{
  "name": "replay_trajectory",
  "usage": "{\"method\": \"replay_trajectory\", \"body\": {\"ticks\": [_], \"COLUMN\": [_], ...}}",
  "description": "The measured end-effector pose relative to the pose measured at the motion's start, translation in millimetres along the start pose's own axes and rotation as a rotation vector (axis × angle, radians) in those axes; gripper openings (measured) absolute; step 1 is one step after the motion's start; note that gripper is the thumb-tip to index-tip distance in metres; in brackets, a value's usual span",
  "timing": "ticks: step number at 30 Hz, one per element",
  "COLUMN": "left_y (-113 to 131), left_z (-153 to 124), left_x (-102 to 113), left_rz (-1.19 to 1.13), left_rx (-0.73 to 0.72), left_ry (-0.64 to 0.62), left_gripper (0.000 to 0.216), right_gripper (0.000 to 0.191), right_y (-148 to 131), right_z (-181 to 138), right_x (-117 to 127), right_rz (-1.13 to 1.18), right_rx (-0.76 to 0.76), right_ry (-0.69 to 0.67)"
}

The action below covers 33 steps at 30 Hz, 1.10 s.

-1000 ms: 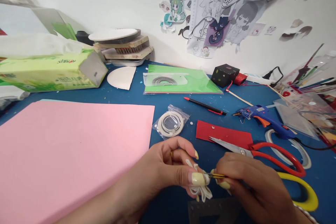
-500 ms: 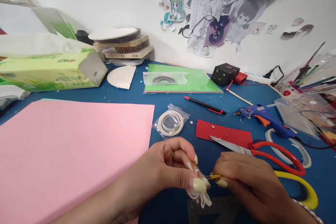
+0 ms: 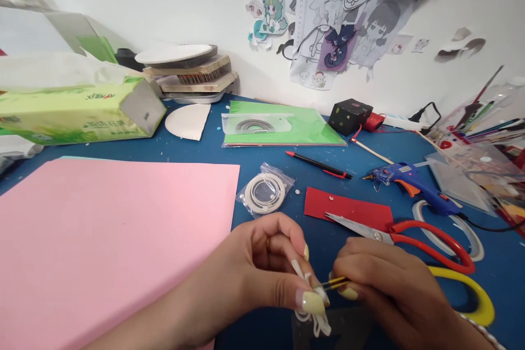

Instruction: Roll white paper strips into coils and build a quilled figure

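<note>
Low in the middle of the head view, my left hand (image 3: 258,270) pinches a small bundle of white cord (image 3: 322,326) between thumb and fingers. Loops of it hang below the thumb, and a short end sticks up above. To its right, my right hand (image 3: 388,281) is closed around thin yellow tweezers (image 3: 338,282). Their metal tips reach left to the white bundle at my left fingertips. The exact spot where the tips meet the cord is partly hidden by the left thumb.
Red-handled scissors (image 3: 379,235) rest partly on a red strip (image 3: 348,209), near a blue glue gun (image 3: 426,188). A yellow handle (image 3: 484,298) lies beside my right hand. Pink sheets (image 3: 118,229) cover the left. A bagged white coil (image 3: 264,193) and a pen (image 3: 320,164) lie ahead.
The tweezers now tilt more, and their two prongs show apart where they looked like one line before. The cord loops hang slightly lower. Both hands stay nearly in place.
</note>
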State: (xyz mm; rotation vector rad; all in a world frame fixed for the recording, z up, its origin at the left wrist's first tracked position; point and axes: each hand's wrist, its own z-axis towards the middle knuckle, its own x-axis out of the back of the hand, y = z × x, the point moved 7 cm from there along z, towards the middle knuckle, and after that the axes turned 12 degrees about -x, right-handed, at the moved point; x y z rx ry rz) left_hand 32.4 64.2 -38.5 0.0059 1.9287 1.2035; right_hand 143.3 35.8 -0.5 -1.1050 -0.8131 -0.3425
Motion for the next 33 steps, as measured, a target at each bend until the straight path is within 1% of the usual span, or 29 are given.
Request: {"method": "replay_trajectory", "body": {"ticks": [3, 6, 9, 13, 17, 22, 25, 27, 29, 30, 33], "left_y": [0.5, 0.0, 0.0, 2.2, 7.5, 12.3, 16.1, 16.2, 12.6, 10.3, 1.4], "left_z": [0.7, 2.3, 2.9, 3.4, 5.6, 6.7, 5.4, 4.4, 3.7, 3.5, 3.5], "left_x": [-0.8, 1.1, 3.7, 3.8, 7.5, 11.2, 13.8, 15.5, 16.4, 16.4, 15.9], "left_rz": [0.008, 0.030, 0.063, 0.082, 0.161, 0.240, 0.286, 0.331, 0.347, 0.347, 0.308], "left_rx": [-0.012, -0.017, -0.026, -0.043, -0.084, -0.132, -0.172, -0.173, -0.151, -0.145, -0.133], "left_ry": [-0.009, -0.005, 0.011, 0.005, 0.035, 0.056, 0.104, 0.152, 0.191, 0.205, 0.224], "left_gripper": [0.025, 0.026, 0.025, 0.025, 0.024, 0.020, 0.016, 0.017, 0.019, 0.020, 0.024], "right_gripper": [0.015, 0.013, 0.013, 0.015, 0.010, 0.008, 0.009, 0.008, 0.021, 0.027, 0.034], "right_y": [0.4, 3.7, 8.1, 8.6, 11.3, 22.1, 28.5, 30.7, 28.4, 24.5, 6.1], "right_z": [-0.5, 0.2, 1.6, 3.8, 6.5, 9.4, 10.1, 9.4, 8.4, 8.1, 7.5], "right_x": [1.3, 0.4, -1.7, -6.0, -8.1, 0.6, 10.3, 13.8, 11.1, 9.0, 2.3], "right_rz": [0.032, 0.094, 0.102, 0.106, 0.057, -0.033, -0.034, -0.003, 0.025, 0.027, 0.026], "right_rx": [-0.023, -0.072, -0.138, -0.149, -0.156, -0.196, -0.238, -0.285, -0.309, -0.293, -0.168], "right_ry": [0.002, -0.039, -0.086, -0.117, -0.062, 0.005, 0.072, 0.125, 0.137, 0.144, 0.171]}}
